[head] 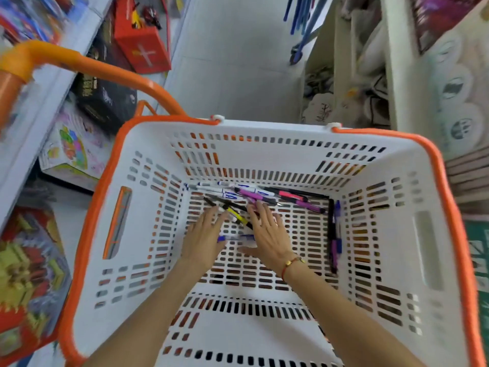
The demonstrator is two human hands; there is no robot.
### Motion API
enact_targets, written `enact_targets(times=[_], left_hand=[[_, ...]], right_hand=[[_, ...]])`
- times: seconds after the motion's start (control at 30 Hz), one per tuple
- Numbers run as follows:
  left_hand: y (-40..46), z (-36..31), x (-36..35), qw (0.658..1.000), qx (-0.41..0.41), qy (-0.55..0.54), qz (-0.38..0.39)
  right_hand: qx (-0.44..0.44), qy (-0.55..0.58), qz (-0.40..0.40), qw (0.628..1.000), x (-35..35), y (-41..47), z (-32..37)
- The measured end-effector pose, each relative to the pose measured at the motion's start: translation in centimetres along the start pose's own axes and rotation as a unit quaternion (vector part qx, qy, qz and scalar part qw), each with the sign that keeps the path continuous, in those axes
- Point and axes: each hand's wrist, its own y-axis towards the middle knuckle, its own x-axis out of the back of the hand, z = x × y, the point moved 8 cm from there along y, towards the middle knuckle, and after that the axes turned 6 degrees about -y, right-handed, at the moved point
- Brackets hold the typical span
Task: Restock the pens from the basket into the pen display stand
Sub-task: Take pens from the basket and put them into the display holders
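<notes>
Both reaching deep into the basket (pixel 264 144): left hand (pixel 202 238) and right hand (pixel 268 234), fingers spread flat, nothing clenched, likely raking loose pens (pixel 254 194) together from the far wall for one scoop. No display stand visible.

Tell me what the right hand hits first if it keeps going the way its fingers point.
Probably the purple pen just past the right hand's fingertips, in the pile at the basket's far wall; depth is hard to judge.

Bright even light, blurred, warped edges
</notes>
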Motion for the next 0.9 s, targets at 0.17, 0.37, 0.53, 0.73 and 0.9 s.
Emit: enact_targets(times=[0.17, 0.37, 0.53, 0.73, 0.9], left_hand=[[2.2, 3.2, 1.0, 0.997, 0.067, -0.044, 0.010], [1.9, 3.4, -0.4, 0.980, 0.099, -0.171, 0.033], [1.3, 1.9, 0.3, 0.912, 0.110, -0.395, 0.001], [0.0, 5.2, 1.0, 0.897, 0.283, -0.338, -0.035], [-0.7, 6.1, -1.8, 0.885, 0.351, -0.278, 0.124]], right_hand=[[0.007, -0.074, -0.105, 0.992, 1.1, 2.5, 1.0], [0.067, -0.118, -0.207, 0.969, 2.6, 3.8, 2.7], [0.043, -0.109, -0.175, 0.978, 2.1, 4.6, 3.9], [0.040, -0.145, -0.121, 0.981, 1.1, 3.6, 5.3], [0.071, -0.102, -0.098, 0.987, 0.2, 2.6, 6.9]])
